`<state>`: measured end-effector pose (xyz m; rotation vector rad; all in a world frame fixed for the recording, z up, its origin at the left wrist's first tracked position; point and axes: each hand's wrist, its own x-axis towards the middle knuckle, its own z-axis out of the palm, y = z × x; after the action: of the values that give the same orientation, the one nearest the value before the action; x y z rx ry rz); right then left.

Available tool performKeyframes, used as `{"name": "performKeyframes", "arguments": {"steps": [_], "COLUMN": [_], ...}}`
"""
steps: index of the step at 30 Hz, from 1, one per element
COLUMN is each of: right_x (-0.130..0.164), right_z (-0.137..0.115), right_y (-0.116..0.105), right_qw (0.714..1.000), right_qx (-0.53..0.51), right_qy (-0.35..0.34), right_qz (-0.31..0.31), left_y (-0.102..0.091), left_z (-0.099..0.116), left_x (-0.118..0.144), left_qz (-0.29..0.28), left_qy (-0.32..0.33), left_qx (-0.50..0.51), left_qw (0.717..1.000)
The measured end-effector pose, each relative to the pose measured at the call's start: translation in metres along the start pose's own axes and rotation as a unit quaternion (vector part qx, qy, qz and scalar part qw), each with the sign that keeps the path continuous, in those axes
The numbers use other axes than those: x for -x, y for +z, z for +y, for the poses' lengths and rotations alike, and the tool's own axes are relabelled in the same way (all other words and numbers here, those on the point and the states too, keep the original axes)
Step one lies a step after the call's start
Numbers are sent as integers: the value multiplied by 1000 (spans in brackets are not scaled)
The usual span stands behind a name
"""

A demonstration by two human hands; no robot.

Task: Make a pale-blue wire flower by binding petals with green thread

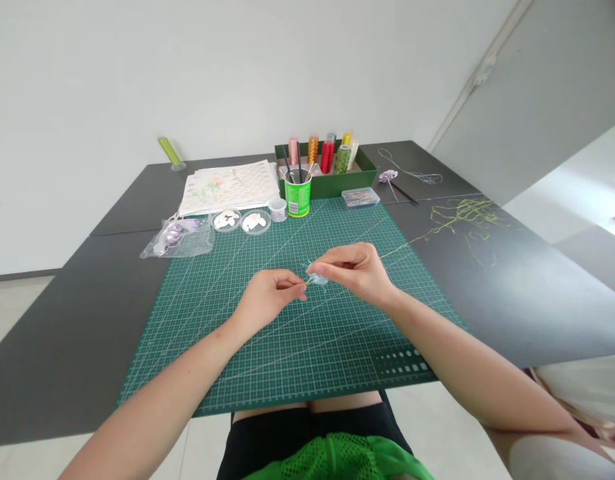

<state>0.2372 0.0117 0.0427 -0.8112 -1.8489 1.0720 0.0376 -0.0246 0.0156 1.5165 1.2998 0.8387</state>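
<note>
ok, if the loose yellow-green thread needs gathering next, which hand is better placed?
Right, I'd say. The right hand is nearer the yellow-green thread, whose strand runs over the green mat toward it. The left hand is farther away and appears to pinch a thin stem.

Craft workspace — cutting mat (287,363), thread spools (327,157) on table (52,347)

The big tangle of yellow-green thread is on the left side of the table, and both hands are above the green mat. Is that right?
Not quite: the tangle of yellow-green thread is on the right side of the table, as the head view shows. Both hands, left and right, are above the green mat.
</note>
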Motion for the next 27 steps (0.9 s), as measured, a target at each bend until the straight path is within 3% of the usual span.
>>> {"name": "performKeyframes", "arguments": {"steps": [5,16,27], "right_x": [-5,-13,-18], "right_z": [11,26,40], "right_y": [-3,-3,-2], "right_qw": [1000,998,992], "right_qx": [-18,-13,20], "right_qy": [21,58,125], "right_qz": [-6,13,-3], "left_y": [6,6,-2], "left_z": [5,13,20], "left_x": [6,8,10], "left_qz": [-37,-81,-69], "left_qy": [11,16,37], "left_qx": [-51,-5,17], "left_qw": [998,997,997]}}
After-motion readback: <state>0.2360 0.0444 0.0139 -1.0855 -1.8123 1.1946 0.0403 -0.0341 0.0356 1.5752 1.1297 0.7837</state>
